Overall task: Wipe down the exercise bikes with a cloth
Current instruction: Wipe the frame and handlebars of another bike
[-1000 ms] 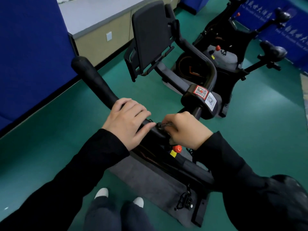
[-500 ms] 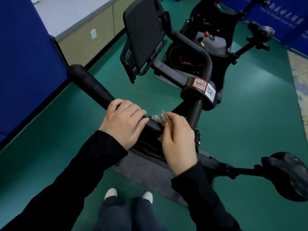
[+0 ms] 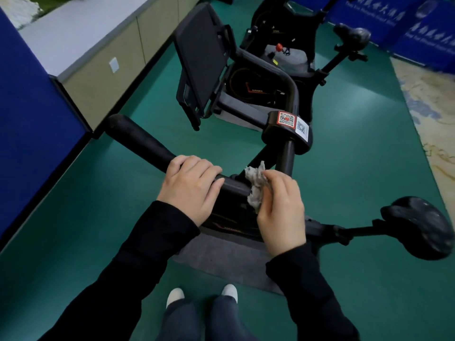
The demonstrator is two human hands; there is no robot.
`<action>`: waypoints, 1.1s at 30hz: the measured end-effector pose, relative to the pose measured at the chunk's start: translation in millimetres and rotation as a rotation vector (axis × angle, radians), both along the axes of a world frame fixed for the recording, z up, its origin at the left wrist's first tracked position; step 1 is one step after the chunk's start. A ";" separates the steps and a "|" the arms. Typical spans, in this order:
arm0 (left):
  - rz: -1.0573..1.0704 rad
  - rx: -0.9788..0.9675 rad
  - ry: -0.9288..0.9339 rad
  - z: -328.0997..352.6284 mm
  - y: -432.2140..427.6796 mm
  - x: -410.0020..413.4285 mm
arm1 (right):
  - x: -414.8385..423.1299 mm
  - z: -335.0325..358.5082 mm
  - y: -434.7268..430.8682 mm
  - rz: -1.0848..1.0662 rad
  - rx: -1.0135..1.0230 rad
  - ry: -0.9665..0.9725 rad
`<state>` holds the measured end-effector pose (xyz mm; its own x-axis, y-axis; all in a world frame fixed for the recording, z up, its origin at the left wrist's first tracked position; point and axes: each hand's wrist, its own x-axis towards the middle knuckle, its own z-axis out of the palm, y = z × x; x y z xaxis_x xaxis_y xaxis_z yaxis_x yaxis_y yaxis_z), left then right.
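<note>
Head view: the left hand grips the black handlebar, whose long axis runs from upper left toward lower right. Just beside it, the right hand pinches a crumpled grey cloth against the bar.

Green floor. Blue partition along its left edge. Beyond that, beige cabinet, grey top, white wall plate on its front. Blue banners top right. Pale patterned rug at right edge. Grey mat centre.

Grey cloth, black handlebar, green floor
</note>
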<state>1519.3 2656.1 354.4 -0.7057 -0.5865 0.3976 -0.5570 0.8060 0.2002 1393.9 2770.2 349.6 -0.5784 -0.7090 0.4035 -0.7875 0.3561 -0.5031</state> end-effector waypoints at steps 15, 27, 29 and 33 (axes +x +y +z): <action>-0.022 -0.030 -0.016 -2.4 -0.4 1.1 | 28.6 -40.3 21.0 -0.403 -0.456 -0.361; -0.023 -0.126 0.043 -11.3 -2.4 -0.7 | 43.6 -56.7 -9.7 -0.569 -0.819 -1.255; -0.023 -0.144 0.054 -13.0 -3.4 -1.3 | 37.1 -55.3 -11.8 -0.591 -0.867 -1.308; -0.022 -0.164 0.061 -15.3 -4.2 -1.5 | 27.3 -48.8 -12.7 -0.541 -0.998 -1.421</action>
<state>1517.8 2651.9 339.0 -0.6891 -0.4955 0.5288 -0.5302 0.8422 0.0983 1421.2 2757.5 300.8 -0.8814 -0.1760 -0.4383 0.4698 -0.4235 -0.7746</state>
